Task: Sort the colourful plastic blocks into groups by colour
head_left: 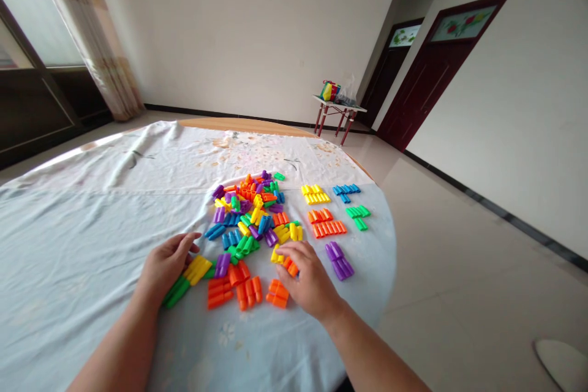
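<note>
On a cloth-covered table in a pale room, coloured plastic pieces are spread. By the right hand, fingers curved, a yellow piece is touched; whether it is gripped cannot be told. The left hand, apart, is rested beside a yellow block; its grip cannot be told. To the right, yellow rows are laid.

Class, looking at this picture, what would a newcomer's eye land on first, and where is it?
Probably the heap of bright plastic pieces in the middle of the cloth-covered table, between the left hand and the right hand. Next, perhaps, the small color-sorted groups to its right, such as the purple one nearest the right hand. Beyond, the dark red door stands out against pale walls.
</note>
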`<state>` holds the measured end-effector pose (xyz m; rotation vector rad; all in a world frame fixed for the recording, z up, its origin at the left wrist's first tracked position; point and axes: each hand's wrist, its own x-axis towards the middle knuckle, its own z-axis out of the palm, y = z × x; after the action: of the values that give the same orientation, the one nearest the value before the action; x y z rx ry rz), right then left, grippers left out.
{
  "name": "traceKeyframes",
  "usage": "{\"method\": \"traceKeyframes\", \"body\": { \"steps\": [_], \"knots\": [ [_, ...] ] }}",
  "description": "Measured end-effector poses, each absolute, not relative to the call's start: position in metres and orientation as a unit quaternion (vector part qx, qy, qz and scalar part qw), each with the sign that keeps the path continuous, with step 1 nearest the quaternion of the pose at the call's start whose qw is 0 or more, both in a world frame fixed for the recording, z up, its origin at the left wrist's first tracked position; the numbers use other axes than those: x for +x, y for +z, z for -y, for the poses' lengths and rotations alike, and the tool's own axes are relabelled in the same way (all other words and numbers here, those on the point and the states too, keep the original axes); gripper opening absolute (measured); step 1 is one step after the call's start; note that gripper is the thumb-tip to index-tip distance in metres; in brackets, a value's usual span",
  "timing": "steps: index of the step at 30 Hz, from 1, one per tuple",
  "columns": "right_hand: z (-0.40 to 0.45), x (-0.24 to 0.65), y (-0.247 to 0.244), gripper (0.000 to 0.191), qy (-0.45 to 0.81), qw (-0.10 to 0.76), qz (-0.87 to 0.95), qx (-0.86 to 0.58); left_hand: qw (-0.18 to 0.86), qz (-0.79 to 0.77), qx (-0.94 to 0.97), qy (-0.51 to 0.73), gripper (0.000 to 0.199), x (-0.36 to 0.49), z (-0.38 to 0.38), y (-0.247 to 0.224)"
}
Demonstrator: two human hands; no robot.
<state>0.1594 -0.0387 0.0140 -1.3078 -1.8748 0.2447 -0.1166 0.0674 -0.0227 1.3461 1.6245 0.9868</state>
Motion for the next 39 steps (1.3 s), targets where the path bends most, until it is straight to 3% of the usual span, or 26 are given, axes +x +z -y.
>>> {"method": "traceKeyframes", "body": {
  "steps": [5,10,19,29,39],
  "knots": [
    [0.017,0.117,0.019,0.023,0.116,0.377,0.791,-0.468,0.399,-0.635,0.531,0.395,0.061,-0.117,-0.07,-0.027],
    [0.005,0.085,0.013,0.035,0.118,0.343,0.822,-0.439,0.402,-0.632,0.531,0.397,0.062,-0.118,-0.069,-0.024],
    [-0.014,0.119,-0.002,0.038,0.076,0.371,0.756,-0.534,0.412,-0.63,0.526,0.396,0.07,-0.116,-0.071,-0.023],
    [-0.015,0.109,-0.009,0.032,0.079,0.347,0.776,-0.521,0.471,-0.606,0.528,0.362,0.069,-0.115,-0.06,-0.01],
    [-0.016,0.112,-0.016,0.035,0.071,0.363,0.765,-0.528,0.425,-0.604,0.598,0.311,0.053,-0.117,-0.056,-0.006]
  ]
}}
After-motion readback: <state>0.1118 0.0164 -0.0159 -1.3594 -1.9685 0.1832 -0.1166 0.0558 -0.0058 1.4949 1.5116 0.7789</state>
